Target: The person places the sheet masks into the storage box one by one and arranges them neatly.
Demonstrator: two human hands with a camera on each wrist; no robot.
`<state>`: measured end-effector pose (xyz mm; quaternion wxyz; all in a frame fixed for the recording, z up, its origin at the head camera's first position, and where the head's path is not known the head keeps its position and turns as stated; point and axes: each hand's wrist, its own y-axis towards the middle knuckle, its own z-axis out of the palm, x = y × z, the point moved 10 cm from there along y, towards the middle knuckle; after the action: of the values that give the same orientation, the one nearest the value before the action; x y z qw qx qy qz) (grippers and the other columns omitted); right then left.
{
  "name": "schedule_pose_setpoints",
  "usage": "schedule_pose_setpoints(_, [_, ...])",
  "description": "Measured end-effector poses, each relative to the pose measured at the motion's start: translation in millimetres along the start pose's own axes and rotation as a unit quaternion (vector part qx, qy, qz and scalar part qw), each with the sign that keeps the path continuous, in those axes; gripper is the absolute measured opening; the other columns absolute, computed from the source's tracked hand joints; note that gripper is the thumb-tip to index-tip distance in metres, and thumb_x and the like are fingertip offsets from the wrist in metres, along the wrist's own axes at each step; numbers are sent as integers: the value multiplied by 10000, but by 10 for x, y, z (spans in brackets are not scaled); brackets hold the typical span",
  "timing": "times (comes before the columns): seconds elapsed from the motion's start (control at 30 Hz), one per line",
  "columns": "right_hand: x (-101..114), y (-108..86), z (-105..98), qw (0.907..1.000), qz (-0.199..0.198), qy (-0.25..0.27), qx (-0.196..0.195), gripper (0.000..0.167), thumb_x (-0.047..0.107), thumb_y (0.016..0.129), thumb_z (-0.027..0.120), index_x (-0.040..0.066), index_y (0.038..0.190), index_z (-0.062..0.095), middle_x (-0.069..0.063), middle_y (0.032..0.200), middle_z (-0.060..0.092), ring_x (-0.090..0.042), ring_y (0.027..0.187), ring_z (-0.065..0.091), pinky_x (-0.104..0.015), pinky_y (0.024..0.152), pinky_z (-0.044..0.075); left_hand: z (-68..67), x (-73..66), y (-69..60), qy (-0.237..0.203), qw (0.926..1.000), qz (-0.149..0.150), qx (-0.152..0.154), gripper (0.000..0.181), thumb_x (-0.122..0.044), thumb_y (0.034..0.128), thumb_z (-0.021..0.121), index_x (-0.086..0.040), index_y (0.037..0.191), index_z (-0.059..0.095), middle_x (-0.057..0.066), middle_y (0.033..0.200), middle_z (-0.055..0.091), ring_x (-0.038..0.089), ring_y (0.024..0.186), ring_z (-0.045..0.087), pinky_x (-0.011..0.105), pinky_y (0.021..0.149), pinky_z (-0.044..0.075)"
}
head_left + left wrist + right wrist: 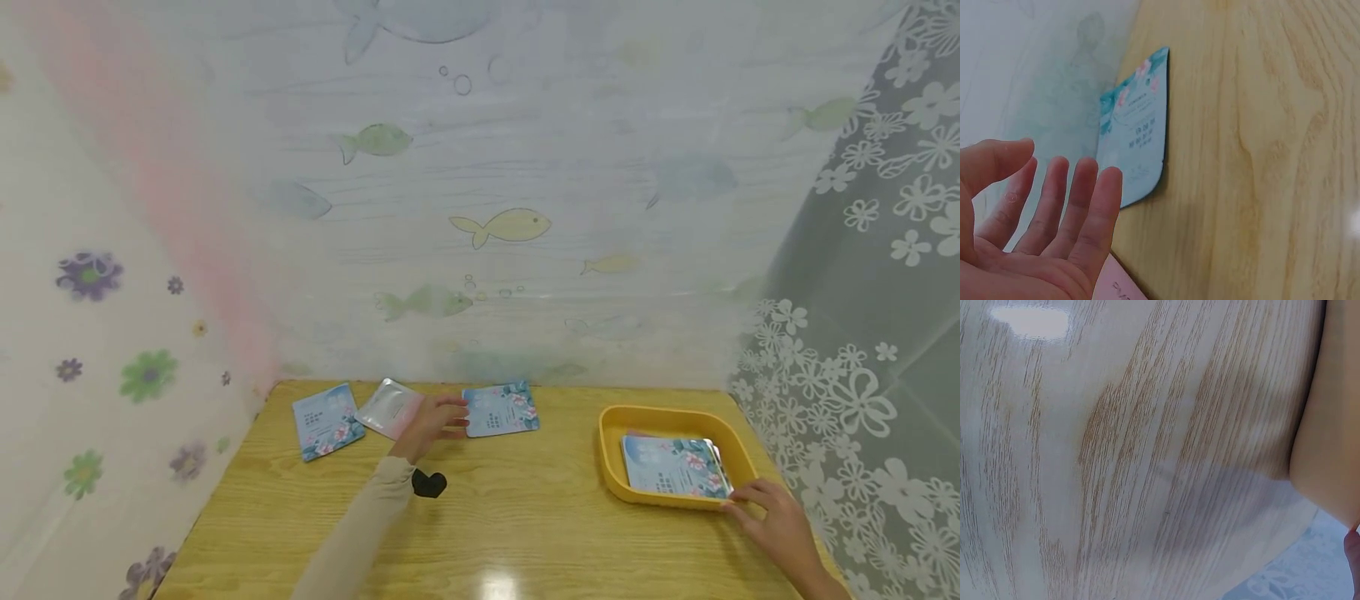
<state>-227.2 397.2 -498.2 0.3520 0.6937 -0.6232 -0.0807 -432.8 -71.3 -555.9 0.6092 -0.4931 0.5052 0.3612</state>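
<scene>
My left hand [435, 425] reaches over the table with fingers spread and relaxed, holding nothing. Its fingertips are beside the left edge of a blue floral sheet mask packet [501, 410]; whether they touch it I cannot tell. The left wrist view shows the same packet [1135, 131] beyond the fingers. Partly under that hand lies a silver and pink packet [388, 408]. With thumb and fingers, my right hand [776, 525] grips the near right corner of a yellow tray [611, 475]. Inside the tray is a blue floral packet [671, 465], with an edge of another beneath.
Another blue floral packet [327, 422] lies at the table's far left. A black heart shape [429, 483] shows by the left sleeve. A fish-printed wall [510, 317] borders the wooden table [525, 517] at the back, with patterned panels on both sides.
</scene>
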Motion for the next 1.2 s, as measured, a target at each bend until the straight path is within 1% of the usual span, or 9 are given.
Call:
schedule_pose_setpoints(0.17, [-1, 1, 12, 10000, 51, -4, 31, 274, 55, 508, 888, 176, 655, 690, 76, 702, 563, -132, 662, 510, -235, 588, 420, -37, 89, -31, -283, 9994, 89, -149, 366, -24, 947, 499, 160, 1262, 475, 315, 1209, 518, 324, 965, 612, 506, 919, 490])
schedule_pose_setpoints(0.27, [-8, 3, 21, 9999, 98, 7, 45, 272, 60, 513, 890, 179, 657, 692, 82, 702, 564, -136, 661, 515, -250, 591, 431, -63, 194, -19, -486, 9983, -9, -315, 358, -13, 937, 531, 155, 1250, 486, 329, 1211, 514, 278, 942, 616, 452, 894, 519])
schedule_pose_setpoints(0.37, [-14, 3, 31, 9999, 123, 8, 63, 271, 63, 516, 891, 182, 659, 694, 83, 705, 569, -139, 667, 520, -242, 606, 432, -86, 294, -2, -528, 9973, -85, -500, 349, -20, 931, 557, 142, 1236, 503, 330, 1189, 531, 297, 943, 624, 411, 842, 550])
schedule_pose_setpoints(0.57, [-12, -8, 39, 9998, 150, -68, 82, 266, 62, 519, 889, 175, 656, 691, 76, 711, 569, -185, 678, 528, -319, 611, 455, -142, 438, 13, -360, 9928, -219, -1118, 288, -25, 886, 594, 109, 1141, 581, 238, 987, 642, 268, 829, 655, 396, 742, 582])
schedule_pose_setpoints(0.7, [-3, -7, 43, 9997, 172, -112, 92, 255, 63, 524, 886, 161, 655, 691, 61, 715, 571, -224, 682, 531, -399, 610, 463, -165, 459, 23, -230, 9867, -231, -1594, 227, -18, 838, 631, 94, 1035, 630, 183, 838, 670, 195, 705, 655, 376, 646, 594])
schedule_pose_setpoints(0.87, [1, -3, 24, 9997, 200, -129, 85, 251, 51, 523, 884, 151, 657, 696, 53, 715, 570, -233, 673, 530, -408, 603, 466, -137, 489, 77, -358, 9816, -204, -1863, 182, 13, 814, 647, 95, 977, 643, 229, 835, 664, 198, 661, 654, 365, 597, 593])
schedule_pose_setpoints(0.97, [-17, -10, 27, 9997, 223, -94, 102, 249, 59, 528, 885, 155, 663, 700, 57, 716, 572, -237, 676, 532, -428, 613, 466, -130, 469, 67, -299, 9773, -95, -2095, 182, 43, 796, 662, 95, 969, 643, 189, 791, 659, 213, 661, 656, 363, 594, 593])
schedule_pose_setpoints(1.1, [-20, -16, 12, 9999, 141, -4, -1, 263, 67, 518, 889, 171, 666, 698, 71, 715, 573, -198, 679, 530, -315, 628, 455, -122, 420, 38, -154, 9734, 42, -2284, 216, 110, 751, 665, 123, 964, 631, 151, 713, 656, 264, 623, 669, 364, 565, 591])
schedule_pose_setpoints(1.2, [2, -16, -8, 9999, 52, 115, -76, 273, 60, 513, 887, 178, 667, 695, 76, 714, 573, -154, 670, 522, -199, 618, 422, -131, 419, 41, -76, 9722, -86, -2339, 204, 139, 716, 653, 137, 920, 644, 156, 652, 650, 257, 551, 658, 351, 518, 582])
